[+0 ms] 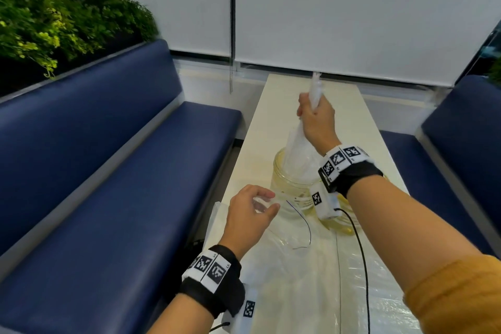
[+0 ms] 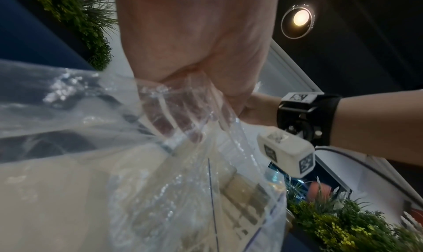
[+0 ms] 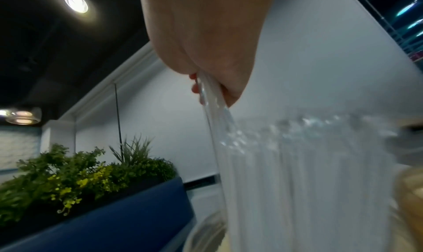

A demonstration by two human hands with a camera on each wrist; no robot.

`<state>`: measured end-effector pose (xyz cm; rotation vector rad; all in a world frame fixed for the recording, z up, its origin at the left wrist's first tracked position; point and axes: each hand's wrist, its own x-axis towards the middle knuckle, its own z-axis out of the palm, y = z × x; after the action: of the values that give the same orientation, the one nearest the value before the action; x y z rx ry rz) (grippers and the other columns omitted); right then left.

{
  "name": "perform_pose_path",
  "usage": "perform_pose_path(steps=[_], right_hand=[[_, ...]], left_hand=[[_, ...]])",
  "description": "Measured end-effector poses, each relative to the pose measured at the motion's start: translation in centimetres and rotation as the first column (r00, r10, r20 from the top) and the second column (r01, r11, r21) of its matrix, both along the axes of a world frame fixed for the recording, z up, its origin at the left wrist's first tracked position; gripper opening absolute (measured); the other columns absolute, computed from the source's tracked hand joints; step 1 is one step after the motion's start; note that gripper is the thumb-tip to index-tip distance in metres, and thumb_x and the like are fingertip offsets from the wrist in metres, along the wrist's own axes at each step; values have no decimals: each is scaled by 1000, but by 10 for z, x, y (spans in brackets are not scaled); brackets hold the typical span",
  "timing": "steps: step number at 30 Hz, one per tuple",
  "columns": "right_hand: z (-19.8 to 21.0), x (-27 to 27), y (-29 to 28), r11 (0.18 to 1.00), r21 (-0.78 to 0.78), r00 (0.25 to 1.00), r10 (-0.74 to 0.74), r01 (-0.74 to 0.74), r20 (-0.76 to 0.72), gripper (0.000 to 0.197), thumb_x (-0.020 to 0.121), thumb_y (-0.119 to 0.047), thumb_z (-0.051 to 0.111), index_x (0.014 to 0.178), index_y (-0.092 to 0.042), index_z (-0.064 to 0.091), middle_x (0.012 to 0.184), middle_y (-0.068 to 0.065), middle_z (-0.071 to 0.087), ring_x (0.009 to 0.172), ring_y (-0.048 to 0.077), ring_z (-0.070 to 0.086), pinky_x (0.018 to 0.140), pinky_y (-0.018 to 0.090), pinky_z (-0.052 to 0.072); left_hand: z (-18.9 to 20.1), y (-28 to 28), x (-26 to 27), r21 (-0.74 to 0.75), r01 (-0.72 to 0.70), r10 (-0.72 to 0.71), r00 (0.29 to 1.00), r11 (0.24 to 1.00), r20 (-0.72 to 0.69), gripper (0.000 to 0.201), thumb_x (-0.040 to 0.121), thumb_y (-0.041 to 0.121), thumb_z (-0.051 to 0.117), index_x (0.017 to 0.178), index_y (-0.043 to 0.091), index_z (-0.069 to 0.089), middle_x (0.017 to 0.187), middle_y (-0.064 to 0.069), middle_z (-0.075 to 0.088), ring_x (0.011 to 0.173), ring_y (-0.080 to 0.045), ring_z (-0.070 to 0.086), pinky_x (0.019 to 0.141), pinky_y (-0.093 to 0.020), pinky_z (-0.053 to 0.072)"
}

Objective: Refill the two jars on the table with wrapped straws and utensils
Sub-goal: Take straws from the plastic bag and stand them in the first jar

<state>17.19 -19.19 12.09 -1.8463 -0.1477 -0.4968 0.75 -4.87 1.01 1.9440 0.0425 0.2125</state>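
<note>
A clear jar (image 1: 287, 182) stands mid-table. My right hand (image 1: 309, 108) grips a bundle of clear-wrapped items (image 1: 298, 152) upright above it, the lower end inside the jar mouth. Whether they are straws or utensils is too blurred to tell. In the right wrist view the fingers (image 3: 213, 71) squeeze the wrapped bundle (image 3: 274, 156) above the jar rim (image 3: 206, 234). A second jar (image 1: 339, 224) sits mostly hidden under my right wrist. My left hand (image 1: 268, 202) pinches the edge of a clear plastic bag (image 1: 298, 279) beside the jar; its fingers (image 2: 178, 122) curl into the bag (image 2: 183, 192).
The narrow cream table (image 1: 284, 106) runs toward a white wall. Blue benches (image 1: 108, 171) (image 1: 461, 144) flank it, with plants (image 1: 54, 22) behind the left one. A black cable (image 1: 363, 266) trails from my right wrist over the bag.
</note>
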Motion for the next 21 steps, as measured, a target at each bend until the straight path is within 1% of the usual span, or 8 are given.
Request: perform_pose_path(steps=[2,4,7,9,12,14,17,21], right_hand=[[-18,7,-8,979,-190,995,-82,70,-56,38,98,-35,58,95,1,67,86,15,70,78,28,65,68,34,50],[-27,7,-15,934,-341,988,-135,104,-69,33,91,-35,67,108,-7,68,97,11,70,90,28,66,75,30,48],[-31,-5,-20,951,-287,992,-125,112,-28,71,82,-19,80,139,-25,38,106,7,59,94,22,55,83,31,45],[-33,-8,-23,959,-247,990,-140,142,27,84,76,-15,84,139,-30,31,106,9,61,93,24,57,85,34,49],[-39,-8,-28,912,-346,975,-189,218,118,67,72,-28,88,126,-25,47,109,4,65,97,22,60,85,33,50],[-45,-5,-33,889,-389,969,-197,240,147,48,75,-46,83,109,-20,62,106,-1,65,100,18,60,86,30,49],[-49,-4,-34,914,-328,972,-223,237,81,54,87,-70,53,93,-19,71,105,0,66,107,19,59,89,37,51],[-47,-7,-35,930,-303,978,-203,208,48,53,105,-42,25,106,-20,73,124,2,59,126,18,46,103,39,41]], left_hand=[[0,1,1,1,-2,2,1000,1000,6,15,86,31,79,96,32,68,98,20,63,80,5,63,66,-10,52],[-1,2,1,-3,-1,1,1000,1000,9,15,86,31,79,96,32,69,98,19,64,82,6,63,67,-11,52],[0,1,1,-15,0,0,1000,1000,6,14,86,31,78,97,31,69,99,19,64,81,2,65,67,-10,52],[0,0,1,-14,4,-4,1000,1000,4,14,86,31,78,96,31,69,99,20,64,81,0,66,67,-11,53],[1,-2,2,-16,15,-16,1000,1000,-2,14,86,32,78,96,32,68,99,20,64,83,-3,66,68,-14,54],[1,-3,2,-15,25,-25,1000,1000,0,14,86,32,77,96,32,68,100,20,64,83,-3,66,68,-14,53],[4,-4,2,-10,31,-31,999,999,7,14,86,31,78,98,30,69,100,20,64,84,-2,66,68,-11,51],[9,-5,3,-24,30,-29,999,999,25,14,86,30,78,97,31,69,101,19,65,84,-3,66,66,-7,50]])
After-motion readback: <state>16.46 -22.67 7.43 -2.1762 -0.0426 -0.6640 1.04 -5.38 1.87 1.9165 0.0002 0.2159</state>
